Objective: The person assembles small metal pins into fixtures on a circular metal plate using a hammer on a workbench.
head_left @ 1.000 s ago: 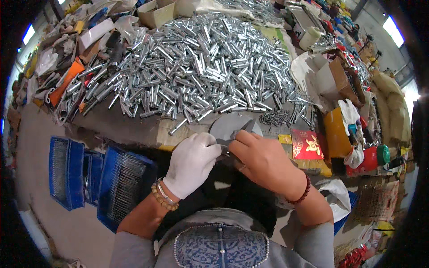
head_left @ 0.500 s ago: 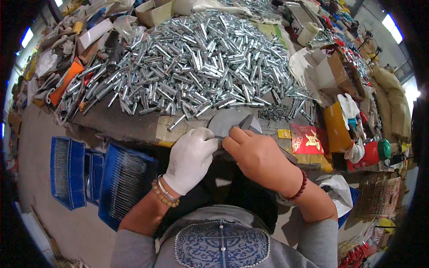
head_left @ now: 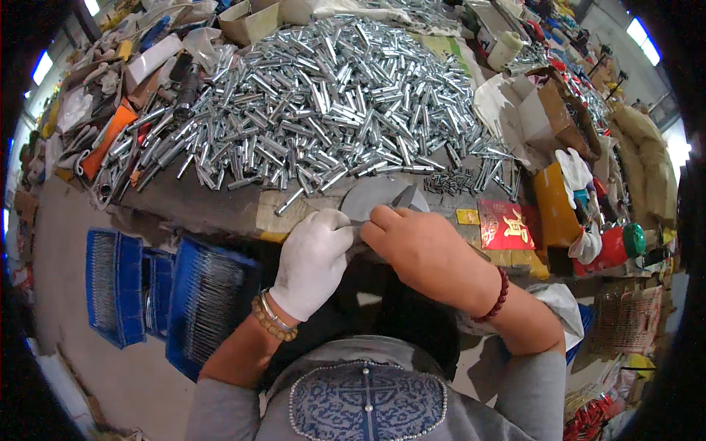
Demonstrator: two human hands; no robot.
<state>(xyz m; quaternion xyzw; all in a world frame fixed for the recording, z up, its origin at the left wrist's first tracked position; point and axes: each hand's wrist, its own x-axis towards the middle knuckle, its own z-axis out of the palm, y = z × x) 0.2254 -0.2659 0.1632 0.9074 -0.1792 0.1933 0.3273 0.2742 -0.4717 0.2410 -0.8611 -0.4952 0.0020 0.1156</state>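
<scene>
My left hand [head_left: 316,253], in a white glove, has its fingers closed in a pinch at the table's front edge. Against it my bare right hand [head_left: 434,257] also pinches, thumb and fingers pressed together. A small dark piece shows in part between the two hands, but the fingers cover most of it, so its kind is unclear. Just beyond them lies a round grey disc [head_left: 368,195], with a dark wedge-shaped piece [head_left: 405,196] over its right side. Many shiny metal tubes [head_left: 331,110] are heaped behind the disc.
Small dark pins [head_left: 448,182] lie right of the disc, near a red printed packet [head_left: 507,225]. Blue crates [head_left: 173,323] of thin metal rods stand low on the left. A cardboard box [head_left: 559,121] and a green-lidded jar [head_left: 632,244] are at the right.
My right hand has shifted slightly left and its elbow has swung outward. The left hand stays nearly in place, and less of the dark wedge-shaped piece shows.
</scene>
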